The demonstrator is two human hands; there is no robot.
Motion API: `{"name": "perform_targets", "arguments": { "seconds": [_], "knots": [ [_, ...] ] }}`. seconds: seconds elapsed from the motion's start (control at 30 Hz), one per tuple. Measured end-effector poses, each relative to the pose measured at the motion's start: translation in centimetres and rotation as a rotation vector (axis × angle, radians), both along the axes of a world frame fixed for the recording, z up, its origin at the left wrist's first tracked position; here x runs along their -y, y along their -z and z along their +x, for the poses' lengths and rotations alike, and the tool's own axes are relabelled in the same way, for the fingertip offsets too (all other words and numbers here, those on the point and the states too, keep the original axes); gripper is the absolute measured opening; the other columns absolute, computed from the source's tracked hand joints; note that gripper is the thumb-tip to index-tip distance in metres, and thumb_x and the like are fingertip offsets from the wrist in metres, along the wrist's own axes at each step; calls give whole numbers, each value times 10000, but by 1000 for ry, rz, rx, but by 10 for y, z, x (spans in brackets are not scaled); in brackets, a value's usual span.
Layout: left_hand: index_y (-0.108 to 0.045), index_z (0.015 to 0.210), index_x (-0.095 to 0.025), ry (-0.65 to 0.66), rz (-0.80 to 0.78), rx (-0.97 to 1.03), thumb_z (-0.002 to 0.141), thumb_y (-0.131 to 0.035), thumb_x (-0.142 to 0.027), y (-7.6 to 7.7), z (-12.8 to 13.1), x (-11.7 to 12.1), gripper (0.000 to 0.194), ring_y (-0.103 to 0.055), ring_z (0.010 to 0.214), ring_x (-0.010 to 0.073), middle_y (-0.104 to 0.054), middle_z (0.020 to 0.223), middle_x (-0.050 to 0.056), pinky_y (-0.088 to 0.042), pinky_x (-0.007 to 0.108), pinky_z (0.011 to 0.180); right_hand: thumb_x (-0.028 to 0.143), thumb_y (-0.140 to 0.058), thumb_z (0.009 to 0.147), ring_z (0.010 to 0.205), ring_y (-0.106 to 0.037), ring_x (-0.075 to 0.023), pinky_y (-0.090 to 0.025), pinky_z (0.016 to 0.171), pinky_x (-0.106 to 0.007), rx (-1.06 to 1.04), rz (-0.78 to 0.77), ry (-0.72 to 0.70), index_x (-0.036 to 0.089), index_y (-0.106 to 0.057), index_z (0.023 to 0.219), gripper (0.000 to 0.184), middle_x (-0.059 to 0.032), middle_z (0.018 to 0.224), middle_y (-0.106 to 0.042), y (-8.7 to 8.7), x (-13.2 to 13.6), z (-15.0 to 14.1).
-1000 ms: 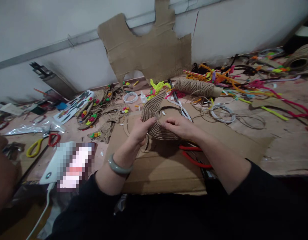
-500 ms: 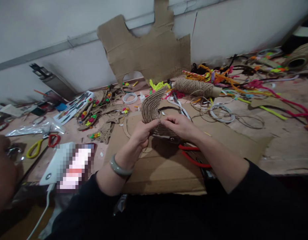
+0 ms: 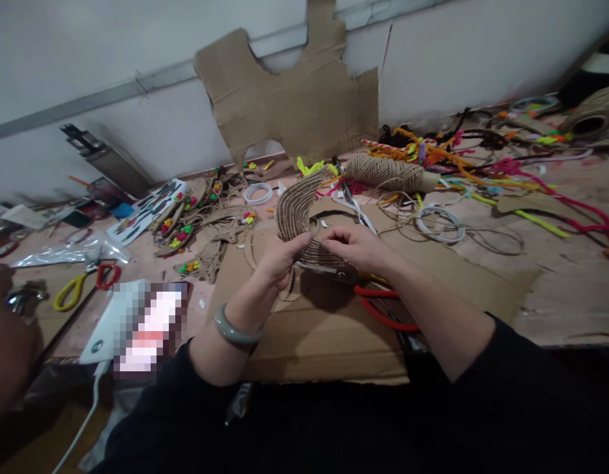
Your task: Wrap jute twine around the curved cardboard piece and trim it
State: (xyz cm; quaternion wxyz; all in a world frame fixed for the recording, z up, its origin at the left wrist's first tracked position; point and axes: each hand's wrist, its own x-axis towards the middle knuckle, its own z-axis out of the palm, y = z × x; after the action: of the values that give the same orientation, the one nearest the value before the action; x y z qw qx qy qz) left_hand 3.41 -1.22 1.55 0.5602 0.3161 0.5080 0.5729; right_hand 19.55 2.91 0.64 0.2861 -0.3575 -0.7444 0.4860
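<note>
A curved crescent piece (image 3: 295,205), covered in rows of brown twine, is held up over a cardboard sheet (image 3: 304,349). My left hand (image 3: 284,260) grips its lower left part, thumb on top, and a short twine end hangs below. At the piece's inner right edge, my right hand (image 3: 351,247) has thumb and forefinger pressed together; whatever is between them is too small to make out. Red-handled scissors (image 3: 383,309) lie under my right forearm, partly hidden.
Behind stands a spool of twine (image 3: 383,172). Finished twine shapes (image 3: 185,217) with coloured bits are piled at left. Coloured pipe cleaners (image 3: 511,178) and a white ring (image 3: 440,225) lie at right. Yellow-and-red-handled scissors (image 3: 70,293), a phone (image 3: 151,329) and another person's hand (image 3: 8,342) are at left.
The twine-covered piece has shifted slightly left in my left hand. My right fingertips have moved a little right, away from my left thumb, and a twine end now shows below my left hand.
</note>
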Motion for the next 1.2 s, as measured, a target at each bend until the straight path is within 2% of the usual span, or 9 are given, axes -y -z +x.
{"name": "perform_targets", "arguments": {
  "seconds": [0.27,0.43,0.6,0.7,0.83,0.97,1.1,1.2],
  "knots": [
    [-709,711,-109,110,-76,12,525,-857,-271,1,-1,3,287,-615,597,124,-702,674,24,-477,249,588,337,-522,782,625,-483,-122,-369,603,-257,-25,96,52,172,-636,735,206,3,666,-585,-2,0,0],
    [-700,685,-117,93,-48,4,525,-845,-235,5,-3,1,246,-594,578,118,-686,646,15,-457,252,583,329,-534,801,627,-506,-129,-375,601,-261,53,100,79,171,-645,726,207,-3,665,-612,-3,1,-1],
    [-707,696,-125,85,-61,16,523,-843,-239,5,-2,0,247,-610,589,131,-700,666,25,-474,269,599,331,-570,808,703,-568,-156,-412,649,-277,55,108,115,177,-690,849,200,-33,786,-688,1,-1,0],
    [-711,696,-123,77,-56,14,507,-850,-243,4,-2,1,264,-611,590,131,-705,667,24,-472,263,593,323,-551,815,718,-563,-153,-417,670,-277,-3,143,93,177,-678,831,194,-28,784,-676,1,-1,0],
    [-713,710,-120,86,-44,8,506,-854,-252,4,-2,1,282,-615,592,125,-709,672,20,-474,249,591,351,-505,846,674,-524,-144,-394,633,-274,37,101,29,173,-649,780,239,-16,713,-624,0,-1,1],
    [-705,731,-131,86,-18,31,537,-842,-240,2,-3,0,261,-630,611,137,-715,690,22,-502,274,633,417,-495,864,657,-501,-147,-385,626,-283,37,103,123,178,-629,759,293,-15,686,-585,1,-4,3],
    [-708,751,-123,55,-18,59,561,-812,-194,-2,-4,-1,228,-653,653,156,-729,719,41,-526,295,677,407,-522,856,655,-520,-156,-391,628,-290,26,169,293,171,-665,853,276,-33,712,-620,-12,-6,10],
    [-701,749,-124,53,-14,97,581,-790,-171,-5,-4,-1,196,-662,666,156,-731,735,44,-539,302,705,372,-518,868,645,-545,-160,-385,606,-284,138,307,307,174,-690,876,262,-37,703,-646,-32,6,25]
  ]
}}
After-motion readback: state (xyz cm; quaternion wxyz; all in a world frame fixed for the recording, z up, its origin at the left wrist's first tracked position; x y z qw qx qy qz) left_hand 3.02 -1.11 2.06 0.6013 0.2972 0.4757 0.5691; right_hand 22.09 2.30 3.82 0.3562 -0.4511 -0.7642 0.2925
